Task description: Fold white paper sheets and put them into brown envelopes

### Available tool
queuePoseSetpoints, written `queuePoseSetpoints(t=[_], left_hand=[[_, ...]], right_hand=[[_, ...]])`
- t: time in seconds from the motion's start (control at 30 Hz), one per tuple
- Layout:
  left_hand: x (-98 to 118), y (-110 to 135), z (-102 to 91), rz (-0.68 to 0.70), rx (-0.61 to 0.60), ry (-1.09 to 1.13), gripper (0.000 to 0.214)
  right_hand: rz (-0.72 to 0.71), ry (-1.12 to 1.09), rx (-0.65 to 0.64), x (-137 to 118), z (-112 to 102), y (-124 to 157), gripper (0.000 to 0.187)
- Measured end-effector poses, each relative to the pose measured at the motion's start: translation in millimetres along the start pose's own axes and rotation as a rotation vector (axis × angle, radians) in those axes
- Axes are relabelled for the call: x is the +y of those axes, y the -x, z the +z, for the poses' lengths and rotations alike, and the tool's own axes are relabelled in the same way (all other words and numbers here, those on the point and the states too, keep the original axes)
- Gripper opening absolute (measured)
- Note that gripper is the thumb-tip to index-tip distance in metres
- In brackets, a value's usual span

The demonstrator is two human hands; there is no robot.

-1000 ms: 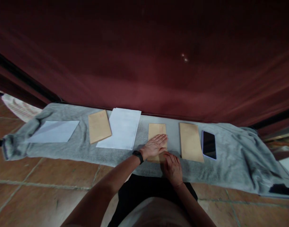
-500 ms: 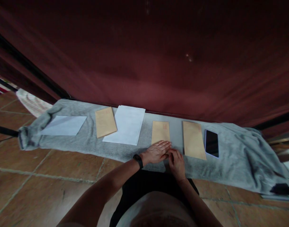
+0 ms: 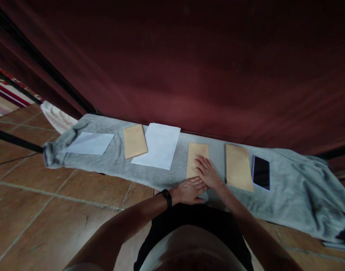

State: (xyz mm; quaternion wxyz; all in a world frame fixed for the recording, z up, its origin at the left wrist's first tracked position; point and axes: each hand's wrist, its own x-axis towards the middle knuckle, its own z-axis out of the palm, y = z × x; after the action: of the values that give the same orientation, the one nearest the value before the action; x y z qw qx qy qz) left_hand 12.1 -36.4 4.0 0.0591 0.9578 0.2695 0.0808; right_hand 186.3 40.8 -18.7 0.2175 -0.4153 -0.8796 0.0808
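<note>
A brown envelope (image 3: 197, 153) lies on a grey cloth (image 3: 118, 165) in front of me. My right hand (image 3: 207, 172) rests flat on its lower half, fingers stretched out. My left hand (image 3: 189, 190), with a black band on the wrist, lies flat at the near edge of the cloth, just below the envelope, fingers extended and touching the right hand's side. Neither hand holds anything.
On the cloth lie a second brown envelope (image 3: 238, 166) and a dark phone (image 3: 261, 172) to the right, a white sheet stack (image 3: 159, 145), a smaller brown envelope (image 3: 135, 140) and a white envelope (image 3: 90, 143) to the left. Brown tiled floor (image 3: 48, 210) lies below, a dark red curtain (image 3: 189, 75) behind.
My right hand has slid forward onto the envelope, and my left hand has drawn back off it to the cloth's near edge. The view has shifted to the left.
</note>
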Motion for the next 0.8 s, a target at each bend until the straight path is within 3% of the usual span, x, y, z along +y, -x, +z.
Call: queuePoseSetpoints(t=[0.17, 0.4, 0.63, 0.8], left_hand=[[-2.3, 1.1, -7.0, 0.016, -0.033, 0.041, 0.072], [-1.1, 4.5, -6.9, -0.010, -0.010, 0.098, 0.068], [-1.2, 3.8, -6.4, -0.045, 0.100, 0.149, 0.058], [-1.3, 4.9, -6.8, -0.065, 0.107, 0.102, 0.051]], right_hand=[[-0.008, 0.066, -0.025, 9.7, 10.8, -20.9, 0.050], [0.026, 0.076, 0.054, 29.0, 16.2, -56.4, 0.051], [0.039, 0.242, -0.138, 41.4, 12.6, -82.5, 0.056], [0.051, 0.283, -0.126, 38.4, 11.8, -81.6, 0.053]])
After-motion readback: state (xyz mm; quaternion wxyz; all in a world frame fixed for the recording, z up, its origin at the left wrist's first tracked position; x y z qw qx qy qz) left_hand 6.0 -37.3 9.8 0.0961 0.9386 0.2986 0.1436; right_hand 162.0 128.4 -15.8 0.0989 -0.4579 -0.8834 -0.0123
